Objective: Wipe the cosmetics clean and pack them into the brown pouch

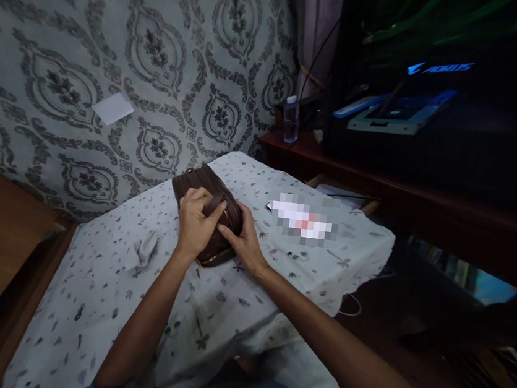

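A dark brown leather-look bag (pixel 212 252) with gold-coloured zips lies on the white patterned cloth (pixel 103 288). My left hand (pixel 197 221) is closed over its upper part, thumb and fingers pinching around a strap or flap near a zip. Against the bag's right side rests my right hand (pixel 244 239), its fingers curled round the far edge and its thumb on top. Part of the bag is hidden beneath both hands. Left of the bag lies a crumpled pale grey cloth (pixel 144 248).
Right of the bag is a phone-like object (pixel 300 217), its face blurred out. A capped clear bottle (pixel 290 120) stands on the dark red desk (pixel 274 138), beside a large dark screen (pixel 434 127). The patterned wall (pixel 159 83) borders the cloth's far side.
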The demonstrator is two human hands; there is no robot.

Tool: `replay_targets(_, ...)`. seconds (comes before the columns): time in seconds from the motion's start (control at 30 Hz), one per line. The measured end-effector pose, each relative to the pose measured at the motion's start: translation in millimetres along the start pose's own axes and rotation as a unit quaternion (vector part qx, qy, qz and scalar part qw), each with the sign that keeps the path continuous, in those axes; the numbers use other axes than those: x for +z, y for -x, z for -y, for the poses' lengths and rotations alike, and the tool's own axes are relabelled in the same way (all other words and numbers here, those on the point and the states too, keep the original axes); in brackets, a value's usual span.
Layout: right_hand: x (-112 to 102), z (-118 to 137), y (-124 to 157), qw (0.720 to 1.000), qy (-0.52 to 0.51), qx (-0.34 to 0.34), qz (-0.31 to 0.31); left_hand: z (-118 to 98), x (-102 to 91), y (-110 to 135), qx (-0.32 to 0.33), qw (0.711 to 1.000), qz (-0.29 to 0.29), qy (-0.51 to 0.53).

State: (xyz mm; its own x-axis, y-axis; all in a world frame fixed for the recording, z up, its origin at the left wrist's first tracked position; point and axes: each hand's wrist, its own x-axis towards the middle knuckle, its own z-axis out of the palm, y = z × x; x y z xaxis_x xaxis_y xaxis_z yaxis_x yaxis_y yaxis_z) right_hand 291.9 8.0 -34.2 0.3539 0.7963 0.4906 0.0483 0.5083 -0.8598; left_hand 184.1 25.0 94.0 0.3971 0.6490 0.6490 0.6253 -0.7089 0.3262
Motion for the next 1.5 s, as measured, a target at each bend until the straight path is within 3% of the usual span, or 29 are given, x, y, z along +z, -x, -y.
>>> replay_targets(0.63,0.6,8.1,-3.4,0.999,-0.005,0.012,-0.033,3.1,1.8,1.2,-0.013,1.0,0.007,0.018)
replay_targets(1.07,-0.1,6.8,-7.0,0.998,-0.044,0.028,-0.017,-0.9,2.9,19.1,0.102,0.993,0.028,-0.052)
replay_targets(1.3,-3.8,6.5,-6.3,0.999,-0.045,0.024,-0.005,-2.8,1.4,15.1,0.037,0.998,0.032,-0.047)
replay_targets(1.5,-0.9,4.7,0.7,1.0,0.015,0.005,0.018,5.6,-24.4,14.4,0.01,1.0,0.011,-0.008)
